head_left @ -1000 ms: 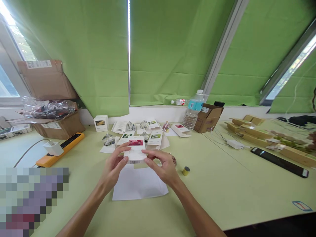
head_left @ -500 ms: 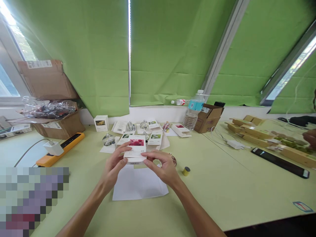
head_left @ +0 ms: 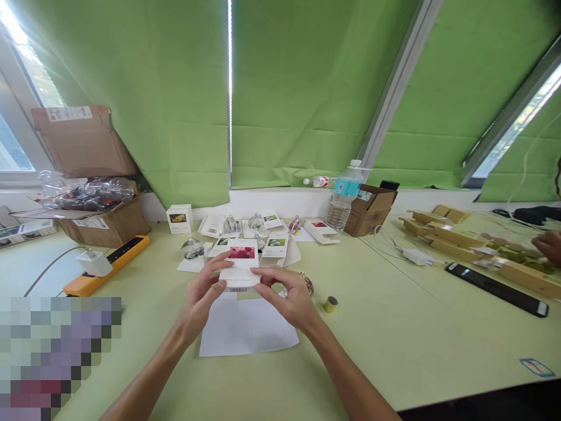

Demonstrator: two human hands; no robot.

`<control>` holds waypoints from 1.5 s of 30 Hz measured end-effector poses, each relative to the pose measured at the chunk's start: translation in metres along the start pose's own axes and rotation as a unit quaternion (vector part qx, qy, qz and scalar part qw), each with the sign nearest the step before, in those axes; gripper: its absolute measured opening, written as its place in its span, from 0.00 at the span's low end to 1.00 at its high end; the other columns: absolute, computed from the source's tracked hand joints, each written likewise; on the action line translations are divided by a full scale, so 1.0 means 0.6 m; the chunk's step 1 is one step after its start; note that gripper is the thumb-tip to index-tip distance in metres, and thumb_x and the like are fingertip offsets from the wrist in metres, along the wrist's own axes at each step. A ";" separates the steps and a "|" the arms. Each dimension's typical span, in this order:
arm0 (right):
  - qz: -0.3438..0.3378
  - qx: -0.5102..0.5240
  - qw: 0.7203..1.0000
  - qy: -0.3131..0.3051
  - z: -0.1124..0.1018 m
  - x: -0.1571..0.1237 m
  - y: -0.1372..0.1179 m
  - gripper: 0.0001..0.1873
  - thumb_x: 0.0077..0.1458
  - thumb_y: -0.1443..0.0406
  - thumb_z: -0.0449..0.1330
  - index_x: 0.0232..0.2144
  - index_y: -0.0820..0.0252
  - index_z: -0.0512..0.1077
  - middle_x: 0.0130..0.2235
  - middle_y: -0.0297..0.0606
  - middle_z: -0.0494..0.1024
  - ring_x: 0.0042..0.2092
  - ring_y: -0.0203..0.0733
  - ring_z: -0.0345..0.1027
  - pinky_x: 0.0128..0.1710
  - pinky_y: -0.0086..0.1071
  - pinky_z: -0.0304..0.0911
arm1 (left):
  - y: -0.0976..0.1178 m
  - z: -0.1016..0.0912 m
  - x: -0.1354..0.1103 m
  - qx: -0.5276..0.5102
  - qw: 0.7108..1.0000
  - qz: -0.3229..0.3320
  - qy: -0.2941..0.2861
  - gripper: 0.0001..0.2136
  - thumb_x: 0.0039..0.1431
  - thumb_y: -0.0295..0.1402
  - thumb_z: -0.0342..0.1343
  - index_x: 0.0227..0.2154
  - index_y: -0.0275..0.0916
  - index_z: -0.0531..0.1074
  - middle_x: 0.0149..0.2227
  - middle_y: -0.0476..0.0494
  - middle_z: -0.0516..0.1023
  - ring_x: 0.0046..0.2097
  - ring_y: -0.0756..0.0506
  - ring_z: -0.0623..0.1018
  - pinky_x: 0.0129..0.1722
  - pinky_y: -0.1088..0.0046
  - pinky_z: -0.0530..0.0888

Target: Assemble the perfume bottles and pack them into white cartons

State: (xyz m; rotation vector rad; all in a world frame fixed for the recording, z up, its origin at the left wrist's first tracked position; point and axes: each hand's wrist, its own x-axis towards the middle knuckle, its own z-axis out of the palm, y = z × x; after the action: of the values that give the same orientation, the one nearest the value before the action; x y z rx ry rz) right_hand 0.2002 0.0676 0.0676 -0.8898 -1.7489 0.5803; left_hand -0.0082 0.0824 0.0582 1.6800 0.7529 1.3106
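Between my two hands is a small white carton (head_left: 242,264) with a pink-red flower picture and a barcode on its near end. My left hand (head_left: 202,295) grips its left side, thumb at the near corner. My right hand (head_left: 287,292) pinches the right near corner. A sheet of white paper (head_left: 249,330) lies on the table below. Beside my right hand, partly hidden, is a reddish glass bottle (head_left: 309,283). A gold cap with a dark top (head_left: 331,304) stands to its right. Behind the carton lie flattened white cartons (head_left: 275,245) with green pictures and several glass bottles (head_left: 191,248).
A white carton with yellow flowers (head_left: 179,218) stands at the back left, near an orange power strip (head_left: 107,266) and a cardboard box (head_left: 100,222). At the back right are a water bottle (head_left: 344,202), a brown box (head_left: 370,210), a charger (head_left: 418,256), a phone (head_left: 495,288) and another person's hand (head_left: 547,247).
My hands and the carton stay almost in place; my right fingers shift slightly at the near edge. The other person's hand at the far right has moved a little.
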 end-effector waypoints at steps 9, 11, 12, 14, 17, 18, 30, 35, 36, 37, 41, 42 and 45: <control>0.056 0.043 0.997 -0.038 -0.001 -0.001 0.003 0.20 0.56 0.60 0.59 0.50 0.57 0.72 0.25 0.31 0.71 0.28 0.36 0.68 0.32 0.32 0.67 | 0.001 0.000 -0.001 -0.005 1.000 -0.008 0.007 0.13 0.62 0.36 0.49 0.48 0.44 0.71 0.64 0.43 0.57 0.57 0.38 0.68 0.44 0.67 0.70; 0.069 0.052 0.995 -0.040 0.000 -0.002 0.003 0.20 0.57 0.59 0.59 0.50 0.57 0.71 0.24 0.31 0.72 0.27 0.36 0.70 0.31 0.32 0.68 | 0.000 0.001 -0.002 -0.010 1.000 -0.010 0.005 0.13 0.63 0.36 0.49 0.48 0.44 0.71 0.65 0.43 0.56 0.57 0.37 0.67 0.45 0.67 0.70; 0.074 0.056 0.995 -0.041 0.000 -0.002 0.003 0.20 0.57 0.59 0.59 0.50 0.57 0.71 0.24 0.32 0.73 0.27 0.37 0.71 0.31 0.32 0.68 | 0.000 0.001 -0.002 -0.012 1.000 -0.012 0.004 0.13 0.63 0.36 0.49 0.49 0.44 0.71 0.65 0.43 0.56 0.57 0.37 0.67 0.45 0.67 0.70; 0.085 0.063 0.993 -0.045 0.000 -0.004 0.003 0.20 0.56 0.58 0.59 0.51 0.57 0.71 0.24 0.32 0.74 0.27 0.37 0.71 0.31 0.33 0.68 | 0.000 0.001 -0.002 -0.015 1.000 -0.014 0.003 0.14 0.63 0.36 0.49 0.49 0.44 0.70 0.64 0.42 0.56 0.57 0.37 0.67 0.45 0.67 0.71; 0.107 0.090 0.989 -0.055 0.001 -0.005 0.003 0.23 0.56 0.57 0.60 0.53 0.57 0.69 0.25 0.34 0.77 0.28 0.39 0.72 0.32 0.35 0.70 | 0.001 0.002 -0.002 -0.020 1.000 -0.005 0.001 0.14 0.64 0.36 0.48 0.50 0.43 0.70 0.64 0.41 0.58 0.60 0.36 0.64 0.47 0.66 0.71; 0.117 0.104 0.986 -0.057 0.001 -0.005 0.003 0.24 0.55 0.57 0.60 0.54 0.56 0.68 0.26 0.35 0.78 0.28 0.39 0.73 0.32 0.35 0.70 | 0.001 0.002 -0.002 -0.022 1.000 -0.001 -0.002 0.14 0.64 0.36 0.48 0.50 0.43 0.70 0.63 0.41 0.58 0.61 0.36 0.63 0.48 0.66 0.70; 0.157 0.180 0.970 -0.051 -0.004 0.002 0.009 0.25 0.54 0.56 0.61 0.53 0.57 0.70 0.31 0.41 0.81 0.33 0.45 0.76 0.34 0.40 0.72 | 0.007 0.005 -0.001 -0.042 0.999 0.006 -0.007 0.15 0.62 0.35 0.52 0.50 0.42 0.70 0.63 0.40 0.58 0.58 0.38 0.67 0.46 0.70 0.72; 0.157 0.183 0.969 -0.048 -0.005 0.003 0.009 0.24 0.54 0.56 0.61 0.52 0.57 0.70 0.31 0.41 0.81 0.34 0.45 0.76 0.35 0.40 0.71 | 0.007 0.007 -0.001 -0.039 0.999 0.006 -0.001 0.14 0.62 0.35 0.52 0.50 0.43 0.71 0.63 0.41 0.58 0.56 0.39 0.69 0.46 0.70 0.72; 0.156 0.183 0.969 -0.048 -0.005 0.002 0.009 0.24 0.55 0.56 0.61 0.52 0.57 0.70 0.31 0.41 0.81 0.34 0.45 0.76 0.36 0.40 0.71 | 0.007 0.007 -0.001 -0.038 0.999 0.007 -0.001 0.14 0.62 0.35 0.52 0.50 0.43 0.71 0.63 0.41 0.59 0.57 0.39 0.69 0.46 0.70 0.72; 0.156 0.182 0.970 -0.047 -0.005 0.002 0.009 0.24 0.55 0.56 0.61 0.52 0.57 0.70 0.31 0.41 0.81 0.34 0.45 0.76 0.35 0.40 0.71 | 0.007 0.007 -0.001 -0.037 0.999 0.008 -0.001 0.14 0.62 0.35 0.52 0.50 0.43 0.71 0.63 0.41 0.59 0.57 0.39 0.68 0.46 0.70 0.72; 0.152 0.181 0.971 -0.047 -0.004 0.001 0.010 0.23 0.55 0.56 0.61 0.52 0.56 0.71 0.31 0.41 0.81 0.33 0.45 0.76 0.35 0.39 0.72 | 0.008 0.007 -0.001 -0.035 0.999 0.009 0.000 0.14 0.62 0.35 0.52 0.50 0.43 0.71 0.63 0.40 0.59 0.58 0.37 0.67 0.46 0.68 0.72; 0.152 0.181 0.971 -0.047 -0.003 0.000 0.010 0.23 0.55 0.57 0.61 0.52 0.56 0.71 0.31 0.41 0.81 0.33 0.45 0.76 0.35 0.39 0.72 | 0.008 0.007 0.000 -0.035 0.999 0.008 0.000 0.14 0.62 0.35 0.52 0.50 0.43 0.71 0.63 0.40 0.59 0.58 0.37 0.67 0.46 0.68 0.72; 0.152 0.181 0.971 -0.045 -0.003 0.000 0.011 0.23 0.54 0.56 0.61 0.52 0.57 0.71 0.31 0.41 0.81 0.33 0.45 0.76 0.35 0.39 0.72 | 0.009 0.007 0.000 -0.030 0.999 0.011 0.001 0.14 0.62 0.35 0.52 0.50 0.43 0.71 0.63 0.40 0.60 0.59 0.37 0.66 0.47 0.67 0.72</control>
State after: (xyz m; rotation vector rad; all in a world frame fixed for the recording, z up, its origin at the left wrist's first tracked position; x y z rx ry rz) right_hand 0.2037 0.0716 0.0632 -0.8830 -1.5244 1.1181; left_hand -0.0044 0.0790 0.0625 1.6423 0.6921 1.3377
